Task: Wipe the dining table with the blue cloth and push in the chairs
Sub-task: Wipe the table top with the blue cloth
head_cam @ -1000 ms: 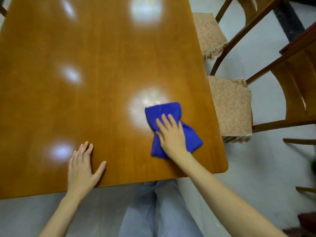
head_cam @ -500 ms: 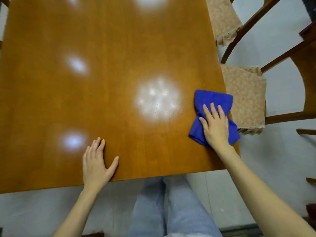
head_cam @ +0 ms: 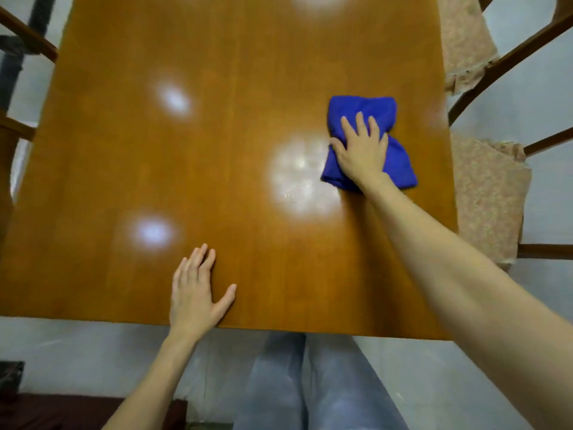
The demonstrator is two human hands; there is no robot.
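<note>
Fingers (head_cam: 359, 125) of the right hand (head_cam: 361, 152) lie straight, pressing the bunched blue cloth (head_cam: 369, 105) onto the dining table (head_cam: 232, 169) near its right edge; left hand (head_cam: 195, 293) rests flat; cloth looks soft, light, best pressed mid-bundle.

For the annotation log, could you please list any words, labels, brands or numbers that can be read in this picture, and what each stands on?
None: no readable text shows anywhere.
The table carries only wood grain and white light glare.
The cloth is plain blue, with no tag in view.
The cushion has a small blurred pattern, not letters.
</note>
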